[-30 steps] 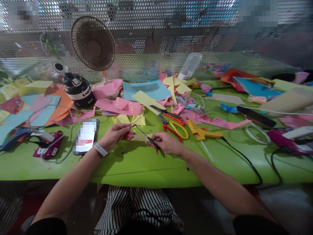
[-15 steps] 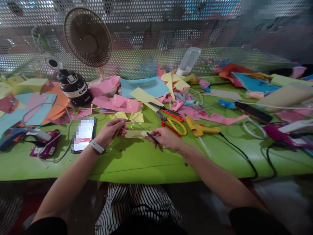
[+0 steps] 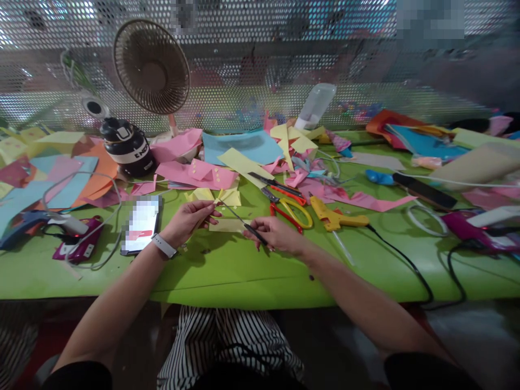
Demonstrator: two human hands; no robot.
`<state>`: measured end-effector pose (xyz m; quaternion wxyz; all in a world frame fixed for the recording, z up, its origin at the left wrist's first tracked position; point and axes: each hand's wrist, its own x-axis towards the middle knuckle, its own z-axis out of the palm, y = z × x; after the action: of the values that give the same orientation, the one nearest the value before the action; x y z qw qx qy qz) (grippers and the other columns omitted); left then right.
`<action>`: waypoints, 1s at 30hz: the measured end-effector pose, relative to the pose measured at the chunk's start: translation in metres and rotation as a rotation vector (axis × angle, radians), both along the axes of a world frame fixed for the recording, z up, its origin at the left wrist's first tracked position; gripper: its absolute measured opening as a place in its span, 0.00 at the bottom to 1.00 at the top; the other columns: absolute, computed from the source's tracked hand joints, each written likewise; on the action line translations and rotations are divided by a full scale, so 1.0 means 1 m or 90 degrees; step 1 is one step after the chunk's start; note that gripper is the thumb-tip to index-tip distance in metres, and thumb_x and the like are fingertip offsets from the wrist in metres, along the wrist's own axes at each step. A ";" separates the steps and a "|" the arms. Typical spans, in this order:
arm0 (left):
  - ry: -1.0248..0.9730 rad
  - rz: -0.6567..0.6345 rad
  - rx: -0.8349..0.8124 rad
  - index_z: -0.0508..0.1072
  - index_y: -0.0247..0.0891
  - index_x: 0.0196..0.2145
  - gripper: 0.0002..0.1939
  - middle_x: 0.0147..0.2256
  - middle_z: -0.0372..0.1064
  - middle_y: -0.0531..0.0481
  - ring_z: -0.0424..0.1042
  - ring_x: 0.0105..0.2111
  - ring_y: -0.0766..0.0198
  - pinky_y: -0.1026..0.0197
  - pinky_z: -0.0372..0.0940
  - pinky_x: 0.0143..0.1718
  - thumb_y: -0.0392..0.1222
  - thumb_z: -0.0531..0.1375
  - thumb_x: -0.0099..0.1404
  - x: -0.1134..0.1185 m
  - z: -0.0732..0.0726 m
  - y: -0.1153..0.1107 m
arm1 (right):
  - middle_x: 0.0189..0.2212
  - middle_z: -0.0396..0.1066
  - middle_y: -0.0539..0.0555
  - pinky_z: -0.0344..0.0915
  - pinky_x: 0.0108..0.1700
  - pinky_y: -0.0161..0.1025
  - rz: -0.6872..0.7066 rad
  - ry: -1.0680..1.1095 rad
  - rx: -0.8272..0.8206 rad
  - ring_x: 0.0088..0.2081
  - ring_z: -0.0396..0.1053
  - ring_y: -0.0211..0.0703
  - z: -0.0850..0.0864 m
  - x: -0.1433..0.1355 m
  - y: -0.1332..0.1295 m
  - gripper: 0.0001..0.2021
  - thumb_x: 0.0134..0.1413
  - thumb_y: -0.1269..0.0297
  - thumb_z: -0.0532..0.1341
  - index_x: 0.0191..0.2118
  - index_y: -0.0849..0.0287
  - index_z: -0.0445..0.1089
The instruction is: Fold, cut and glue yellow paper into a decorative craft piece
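My right hand [image 3: 273, 234] is closed round the black handle of a thin metal-shafted tool [image 3: 254, 232]; its exact kind is unclear. The shaft points up and left to the fingertips of my left hand [image 3: 190, 219]. That hand is closed in a pinch, with a small piece of yellow paper [image 3: 218, 201] at its fingertips by the tool's tip. A pale yellow paper strip [image 3: 225, 225] lies on the green table [image 3: 227, 265] between the hands. Just beyond are folded yellow paper [image 3: 233, 197] and pink paper [image 3: 203, 172] with small yellow squares on it.
Scissors with red handles [image 3: 286, 216] and yellow handles [image 3: 298, 212] lie to the right, beside a yellow glue gun [image 3: 335, 216] with its cord. A phone [image 3: 142, 222], a black bottle [image 3: 129, 149] and a fan [image 3: 152, 67] stand left. Coloured paper covers the back.
The whole view has shifted slightly. Both hands keep nearly the same place, with the tool still in my right hand and its tip at the left fingertips.
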<state>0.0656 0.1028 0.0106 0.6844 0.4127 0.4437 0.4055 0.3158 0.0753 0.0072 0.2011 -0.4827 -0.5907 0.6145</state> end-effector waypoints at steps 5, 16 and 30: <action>-0.002 -0.010 0.000 0.79 0.32 0.39 0.06 0.31 0.80 0.48 0.75 0.24 0.73 0.73 0.65 0.23 0.36 0.67 0.64 0.001 -0.001 -0.002 | 0.19 0.67 0.47 0.53 0.19 0.33 -0.014 -0.002 0.008 0.19 0.59 0.31 0.006 -0.004 -0.003 0.30 0.34 0.36 0.72 0.28 0.59 0.67; -0.001 -0.021 -0.016 0.78 0.32 0.39 0.08 0.31 0.79 0.48 0.75 0.24 0.72 0.71 0.67 0.26 0.37 0.69 0.63 0.002 -0.002 -0.004 | 0.19 0.65 0.45 0.56 0.22 0.33 -0.001 -0.001 0.009 0.21 0.63 0.33 0.001 -0.008 -0.002 0.28 0.34 0.38 0.73 0.27 0.58 0.66; 0.010 -0.020 -0.008 0.78 0.32 0.40 0.07 0.31 0.80 0.47 0.75 0.24 0.73 0.72 0.67 0.25 0.37 0.68 0.64 0.002 -0.001 -0.004 | 0.18 0.65 0.45 0.55 0.22 0.33 -0.010 -0.020 0.002 0.21 0.62 0.33 0.003 -0.008 -0.002 0.29 0.32 0.37 0.73 0.26 0.58 0.67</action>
<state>0.0678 0.0990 0.0097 0.6897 0.4182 0.4451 0.3889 0.3078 0.0730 0.0100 0.1976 -0.4965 -0.5907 0.6046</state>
